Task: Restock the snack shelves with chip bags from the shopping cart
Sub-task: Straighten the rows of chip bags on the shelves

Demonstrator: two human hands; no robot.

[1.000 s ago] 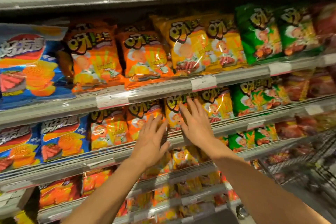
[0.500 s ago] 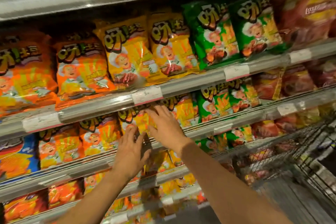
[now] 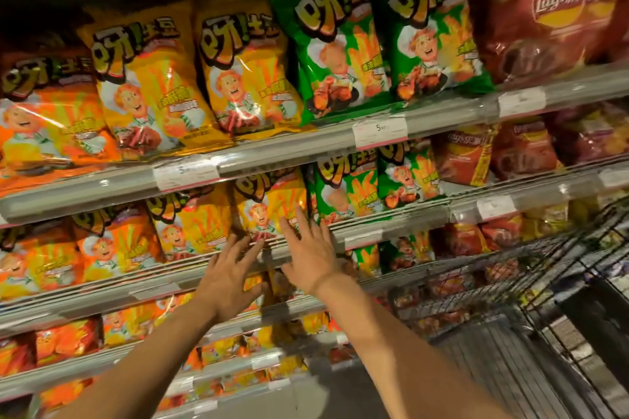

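Right now both your hands are spread flat at the front edge of the middle shelf (image 3: 391,228): your left hand (image 3: 228,279) lies against the rail with straight fingers, and your right hand (image 3: 308,253) has its fingertips on the yellow chip bag (image 3: 269,204) standing at that edge, a grip that pinches nothing. The bag looks seated, so you are probably just squaring it. Push too hard and the slippery film could fold or slide back behind the orange-yellow bag (image 3: 194,221) on its left; drag your fingers off carelessly and it may tip forward over the rail. The shopping cart (image 3: 544,282) sits low at the right edge; whether any bags remain in it is hard to tell. Above, green bags (image 3: 340,44) and a red Lay's bag (image 3: 544,10) fill the upper shelf (image 3: 306,146), under dim store lighting.
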